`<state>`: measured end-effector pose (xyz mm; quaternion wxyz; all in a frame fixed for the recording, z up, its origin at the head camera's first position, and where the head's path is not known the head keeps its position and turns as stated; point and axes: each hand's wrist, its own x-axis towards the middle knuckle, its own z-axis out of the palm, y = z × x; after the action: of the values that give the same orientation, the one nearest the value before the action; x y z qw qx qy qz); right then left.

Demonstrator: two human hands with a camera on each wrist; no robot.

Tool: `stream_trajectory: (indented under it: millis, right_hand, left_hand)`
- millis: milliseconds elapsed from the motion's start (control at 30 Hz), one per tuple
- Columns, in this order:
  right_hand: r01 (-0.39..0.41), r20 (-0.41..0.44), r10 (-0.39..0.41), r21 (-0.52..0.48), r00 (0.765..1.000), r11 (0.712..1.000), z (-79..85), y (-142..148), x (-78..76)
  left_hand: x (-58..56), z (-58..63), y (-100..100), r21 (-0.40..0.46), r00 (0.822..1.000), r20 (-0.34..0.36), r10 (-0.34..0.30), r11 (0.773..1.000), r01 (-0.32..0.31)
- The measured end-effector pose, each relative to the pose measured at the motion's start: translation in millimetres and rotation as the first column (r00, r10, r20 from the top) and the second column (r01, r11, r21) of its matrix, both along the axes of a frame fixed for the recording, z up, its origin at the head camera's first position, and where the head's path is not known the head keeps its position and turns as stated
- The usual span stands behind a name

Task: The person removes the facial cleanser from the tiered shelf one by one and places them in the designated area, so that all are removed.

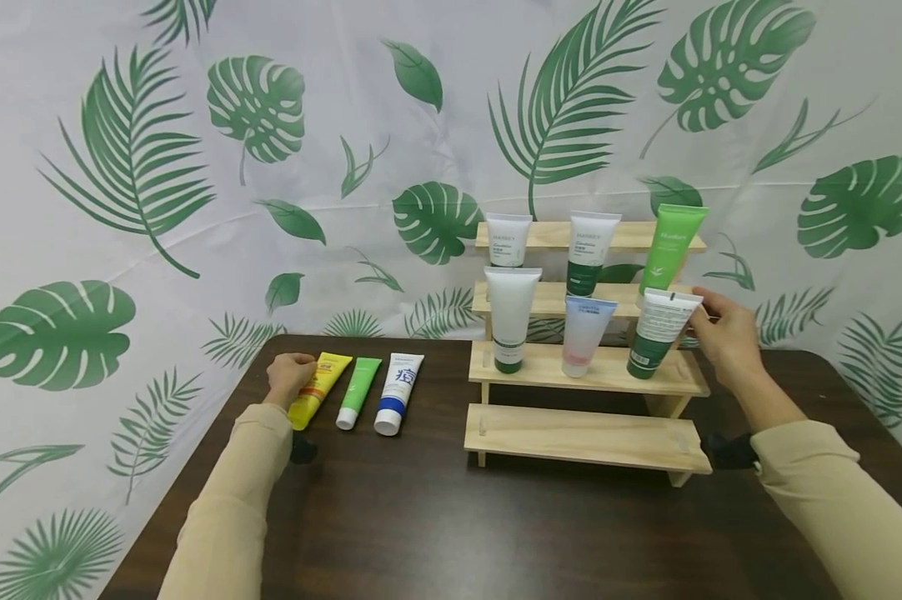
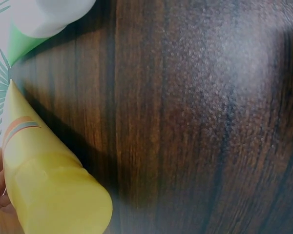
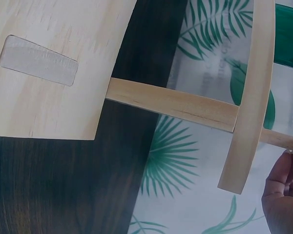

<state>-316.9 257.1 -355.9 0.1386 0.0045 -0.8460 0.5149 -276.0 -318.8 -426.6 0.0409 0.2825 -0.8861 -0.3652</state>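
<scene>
While I watch from afar, the governing relation is lateral: the white-and-green tube [image 1: 659, 329] stands cap-down on the wooden rack [image 1: 586, 437], immediately left of my right hand [image 1: 729, 333], which pinches its upper edge. Its long axis leans, crimped end to the right. My left hand [image 1: 289, 375], well apart from the rack, grips the left side of the yellow tube [image 1: 323, 387], which lies on the dark table [image 1: 451, 533], cap toward me and crimped end slanting away to the right. Just beside it lie a small green tube [image 1: 359, 387] and a white-and-blue tube [image 1: 400, 392], similarly oriented.

Of the rack's four tiers, the third from the top also bears a white tube with a green cap [image 1: 513, 312] and a blue-and-pink tube [image 1: 588, 333]; the second bears two Hankey tubes [image 1: 592, 250] and a bright green tube [image 1: 673, 246]. What the tubes contain, I cannot tell.
</scene>
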Motion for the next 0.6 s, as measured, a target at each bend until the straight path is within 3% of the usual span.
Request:
stream_trajectory:
  millis: [600]
  right_hand:
    - [0.006, 0.016, -0.006, 0.012, 1.000, 1.000, -0.4, -0.8, 0.2]
  left_hand:
    - [-0.4, -0.4, 2.5, -0.019, 0.999, 0.011, 0.030, 0.999, -0.030]
